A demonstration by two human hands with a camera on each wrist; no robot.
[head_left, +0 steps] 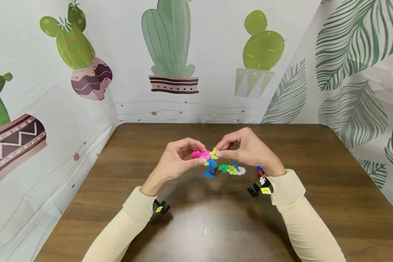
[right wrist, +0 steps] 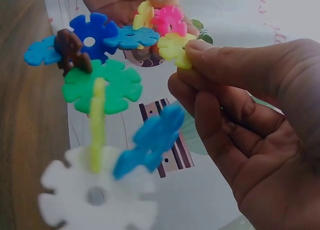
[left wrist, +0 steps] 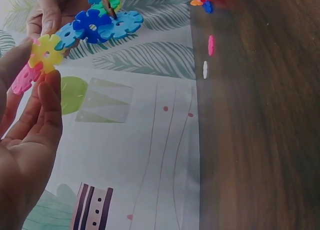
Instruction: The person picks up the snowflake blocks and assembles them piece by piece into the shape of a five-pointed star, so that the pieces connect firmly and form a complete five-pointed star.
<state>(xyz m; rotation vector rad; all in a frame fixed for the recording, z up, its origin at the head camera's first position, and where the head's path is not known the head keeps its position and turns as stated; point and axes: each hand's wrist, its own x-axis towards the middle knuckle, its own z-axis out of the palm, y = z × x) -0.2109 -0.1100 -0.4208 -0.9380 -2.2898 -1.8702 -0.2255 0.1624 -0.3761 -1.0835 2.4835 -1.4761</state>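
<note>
Both hands hold up a chain of slotted plastic snowflake discs over the table. My left hand (head_left: pixel 180 156) pinches it at the left end, thumb and fingers around a pink disc (head_left: pixel 196 154) and a yellow disc (left wrist: pixel 46 54). From the other side, my right hand (head_left: pixel 249 147) pinches another yellow disc (right wrist: pixel 175 49) between thumb and forefinger, right against a pink disc (right wrist: pixel 171 21). The rest of the chain hangs off between the hands: blue discs (right wrist: pixel 94 37), a brown one (right wrist: pixel 71 51), a green one (right wrist: pixel 102 86), a yellow one edge-on, a blurred white one (right wrist: pixel 97 190) and a tilted blue one (right wrist: pixel 152 140).
Beneath lies a brown wooden table (head_left: pixel 196 225). Loose blue, red and white pieces (head_left: pixel 261 174) show by the right wrist. In the left wrist view, a pink disc (left wrist: pixel 212 45) and a white disc (left wrist: pixel 205 70) appear edge-on. A cactus-print cloth (head_left: pixel 216 102) hangs behind the table.
</note>
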